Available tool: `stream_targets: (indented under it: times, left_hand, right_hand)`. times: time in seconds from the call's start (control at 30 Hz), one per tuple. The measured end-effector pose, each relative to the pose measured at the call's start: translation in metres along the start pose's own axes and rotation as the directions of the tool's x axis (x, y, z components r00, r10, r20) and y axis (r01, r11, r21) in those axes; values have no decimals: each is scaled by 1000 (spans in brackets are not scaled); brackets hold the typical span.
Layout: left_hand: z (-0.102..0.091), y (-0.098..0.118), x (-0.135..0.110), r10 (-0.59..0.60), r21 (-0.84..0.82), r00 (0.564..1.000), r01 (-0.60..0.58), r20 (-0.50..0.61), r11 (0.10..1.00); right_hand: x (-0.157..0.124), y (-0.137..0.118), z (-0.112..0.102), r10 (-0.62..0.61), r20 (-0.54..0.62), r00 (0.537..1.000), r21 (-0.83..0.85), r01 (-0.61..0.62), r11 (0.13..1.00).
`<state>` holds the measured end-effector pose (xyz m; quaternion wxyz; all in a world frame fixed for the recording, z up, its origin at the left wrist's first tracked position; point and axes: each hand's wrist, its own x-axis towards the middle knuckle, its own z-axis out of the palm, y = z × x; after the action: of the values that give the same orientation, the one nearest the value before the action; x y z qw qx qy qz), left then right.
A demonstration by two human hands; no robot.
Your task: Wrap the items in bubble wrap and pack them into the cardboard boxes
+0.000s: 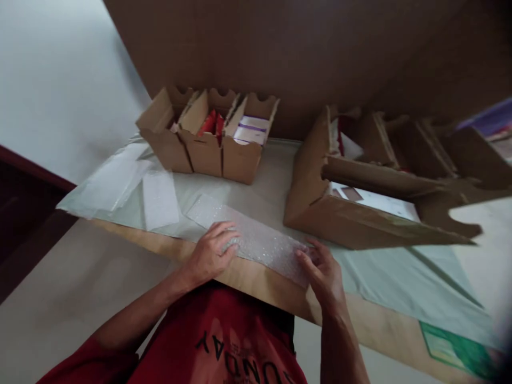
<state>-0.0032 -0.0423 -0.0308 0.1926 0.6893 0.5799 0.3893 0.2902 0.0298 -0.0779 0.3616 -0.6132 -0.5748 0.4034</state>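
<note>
As the left hand (214,250) rests loosely curled on bubble wrap (262,240) whose end the right hand (326,272) pinches, a cardboard box (352,226), holding perhaps a white carton (386,206), crowds close.

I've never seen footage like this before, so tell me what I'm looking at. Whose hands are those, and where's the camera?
There's no machine here: these are a person's own bare hands. The single picture comes from a camera worn on their head, looking forward and down, so their red shirt shows at the bottom.

In front is a table with a pale cloth over it. The left hand rests on a strip of bubble wrap; the right hand seems to grip its right end. To the left lie a smaller whitish sheet and some flat, pale sheets. Behind stand three cardboard boxes, with more cardboard boxes to the right.
</note>
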Motion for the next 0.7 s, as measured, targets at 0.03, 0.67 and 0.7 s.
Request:
stream_targets:
  times: [0.03,0.67,0.7]
  left_hand:
    - [0,-7,2,13,78,1000,-13,8,997]
    - [-12,-42,19,141,386,957,-234,254,892]
    - [-17,-36,19,178,342,958,-249,225,906]
  right_hand:
    - [-3,4,-12,-32,-88,996,-54,27,998]
    - [-36,10,-27,-431,153,889,-371,456,809]
    - [-39,2,-32,-386,146,911,-309,412,857]
